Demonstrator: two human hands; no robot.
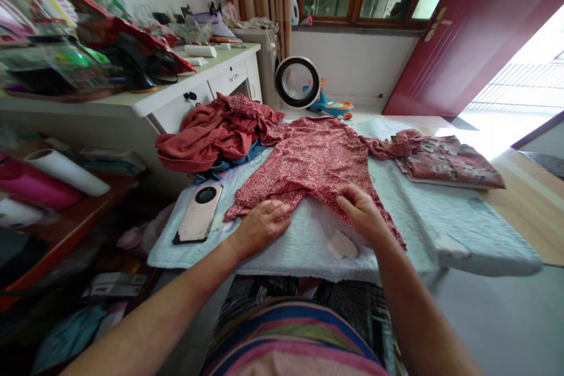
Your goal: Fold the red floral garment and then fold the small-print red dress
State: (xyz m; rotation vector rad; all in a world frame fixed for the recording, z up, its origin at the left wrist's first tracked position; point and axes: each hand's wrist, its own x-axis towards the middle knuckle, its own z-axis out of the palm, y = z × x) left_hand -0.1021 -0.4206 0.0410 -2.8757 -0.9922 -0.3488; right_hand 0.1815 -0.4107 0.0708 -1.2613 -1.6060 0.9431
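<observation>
Now | left hand [259, 224] flat on red floral garment [308, 164] hem, frame center | right hand [362, 211] pinching hem | phone [198, 211] left

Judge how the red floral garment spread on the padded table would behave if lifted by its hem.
The red floral garment would probably droop limply: it already wrinkles under the left hand and right hand. It looks thin, so likely light. On the quilted pad it may drag and bunch rather than slide.

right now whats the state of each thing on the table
red floral fabric garment: spread flat, hem under both hands
left hand: flat on hem
right hand: pinching hem
pink rectangular phone: face down
rust red cloth heap: crumpled
patterned folded garment: folded
dark red door: open
</observation>
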